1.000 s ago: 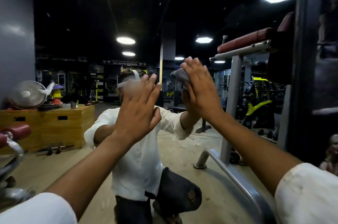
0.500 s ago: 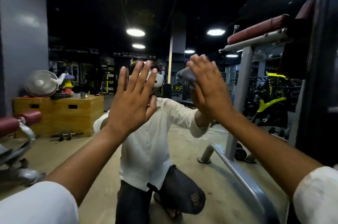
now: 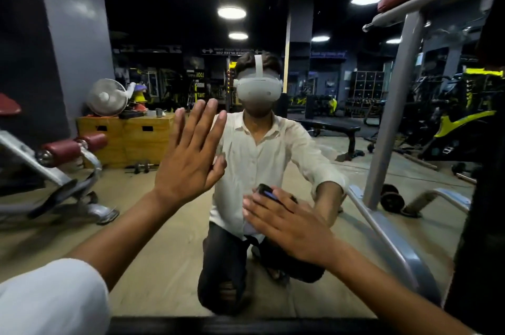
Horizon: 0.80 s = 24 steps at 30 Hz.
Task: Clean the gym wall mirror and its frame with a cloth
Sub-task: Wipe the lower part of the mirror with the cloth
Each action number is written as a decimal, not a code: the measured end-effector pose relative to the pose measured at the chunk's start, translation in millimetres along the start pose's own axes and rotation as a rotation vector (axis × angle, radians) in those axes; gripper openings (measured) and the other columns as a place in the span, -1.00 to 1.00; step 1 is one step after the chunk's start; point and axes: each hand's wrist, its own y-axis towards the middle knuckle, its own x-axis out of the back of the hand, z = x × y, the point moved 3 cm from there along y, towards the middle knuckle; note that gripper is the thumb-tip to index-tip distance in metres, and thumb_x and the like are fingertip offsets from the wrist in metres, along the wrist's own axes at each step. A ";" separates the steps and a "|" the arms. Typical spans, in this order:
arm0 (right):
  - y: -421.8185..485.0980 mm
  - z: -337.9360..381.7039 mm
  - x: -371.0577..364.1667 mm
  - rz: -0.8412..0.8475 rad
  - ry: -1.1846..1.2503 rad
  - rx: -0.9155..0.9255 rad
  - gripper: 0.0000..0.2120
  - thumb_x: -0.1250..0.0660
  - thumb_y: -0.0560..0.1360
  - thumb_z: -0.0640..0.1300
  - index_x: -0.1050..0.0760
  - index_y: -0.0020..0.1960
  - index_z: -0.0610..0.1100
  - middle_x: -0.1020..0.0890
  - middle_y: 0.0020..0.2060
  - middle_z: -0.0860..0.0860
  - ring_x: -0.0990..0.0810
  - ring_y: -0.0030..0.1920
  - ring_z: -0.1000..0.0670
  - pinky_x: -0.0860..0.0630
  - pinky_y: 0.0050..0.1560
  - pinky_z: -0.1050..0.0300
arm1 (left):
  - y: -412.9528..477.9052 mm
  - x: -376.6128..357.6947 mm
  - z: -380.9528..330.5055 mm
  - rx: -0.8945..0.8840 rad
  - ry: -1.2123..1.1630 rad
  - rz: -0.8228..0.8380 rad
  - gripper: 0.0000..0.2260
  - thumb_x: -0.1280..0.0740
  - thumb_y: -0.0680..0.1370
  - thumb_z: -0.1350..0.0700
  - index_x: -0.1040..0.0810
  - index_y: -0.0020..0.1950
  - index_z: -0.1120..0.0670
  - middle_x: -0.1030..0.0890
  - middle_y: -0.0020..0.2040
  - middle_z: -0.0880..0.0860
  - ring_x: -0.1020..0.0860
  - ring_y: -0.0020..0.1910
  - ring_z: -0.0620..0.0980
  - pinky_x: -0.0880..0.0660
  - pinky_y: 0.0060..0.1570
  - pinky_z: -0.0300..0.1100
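The left grip [image 3: 188, 162] lies flat on the large wall mirror [image 3: 153, 250], fingers straight, holding nothing. Lower, the right grip [image 3: 291, 225] presses a small dark cloth [image 3: 265, 192] against the glass under spread fingers, above the black bottom frame [image 3: 218, 325].

Reflected in the mirror [image 3: 164, 6], straight above the fingertips [image 3: 211, 104] of the left hand [image 3: 188, 168], a black panel [image 3: 200, 84] shows white letters cut off at its edge: "LOO", "MIRR", "THAT". Higher, up and right of those fingertips, a dark banner [image 3: 229, 51] carries small white lettering. Only "AFTER USE" can be read there; the rest is too blurred.
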 end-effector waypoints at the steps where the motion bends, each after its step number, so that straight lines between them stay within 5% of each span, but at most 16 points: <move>1: 1.5 -11.4 4.0 -0.015 -0.016 0.004 -0.46 -0.04 0.72 -0.15 -0.14 0.69 -0.20 -0.11 0.69 -0.14 -0.05 0.69 -0.17 0.05 0.67 -0.21 | 1.0 0.6 -0.1 0.001 0.007 -0.001 -0.34 -0.11 0.73 -0.10 -0.07 0.73 0.22 -0.04 0.73 0.28 -0.04 0.72 0.29 -0.06 0.63 0.38; 6: 17.4 -79.8 36.2 -0.220 0.053 -0.384 -0.32 -0.29 0.56 -0.33 -0.22 0.66 -0.24 -0.19 0.67 -0.17 -0.10 0.68 -0.20 -0.11 0.64 -0.29 | 5.5 6.1 -4.6 0.014 0.028 -0.008 -0.35 -0.08 0.72 -0.11 -0.11 0.72 0.24 -0.07 0.72 0.29 -0.05 0.71 0.30 -0.09 0.61 0.39; 13: -2.1 -118.4 55.9 -0.096 -0.042 -0.056 -0.42 -0.16 0.68 -0.23 -0.16 0.68 -0.20 -0.12 0.69 -0.13 -0.03 0.70 -0.17 -0.10 0.64 -0.27 | 17.7 15.2 -1.9 0.050 0.028 -0.078 -0.37 -0.32 0.62 -0.01 -0.31 0.64 0.24 -0.26 0.66 0.30 -0.20 0.66 0.31 -0.12 0.62 0.31; 19: 25.8 -184.5 98.4 -0.260 -0.032 -0.510 -0.31 -0.38 0.62 -0.15 -0.20 0.67 -0.18 -0.20 0.67 -0.14 -0.07 0.69 -0.15 0.04 0.68 -0.21 | 36.7 37.2 -2.9 0.039 0.085 -0.070 -0.54 -0.33 0.59 0.03 -0.47 0.44 0.20 -0.47 0.46 0.31 -0.44 0.44 0.34 -0.32 0.43 0.27; 24: 36.9 -181.9 105.1 -0.108 -0.096 -0.167 -0.35 -0.27 0.67 -0.14 -0.12 0.70 -0.14 -0.12 0.69 -0.10 0.00 0.70 -0.12 0.02 0.68 -0.20 | 98.6 52.3 -13.6 -0.043 0.113 0.004 -0.45 -0.20 0.68 -0.10 -0.39 0.59 0.18 -0.30 0.65 0.21 -0.27 0.64 0.22 -0.17 0.61 0.23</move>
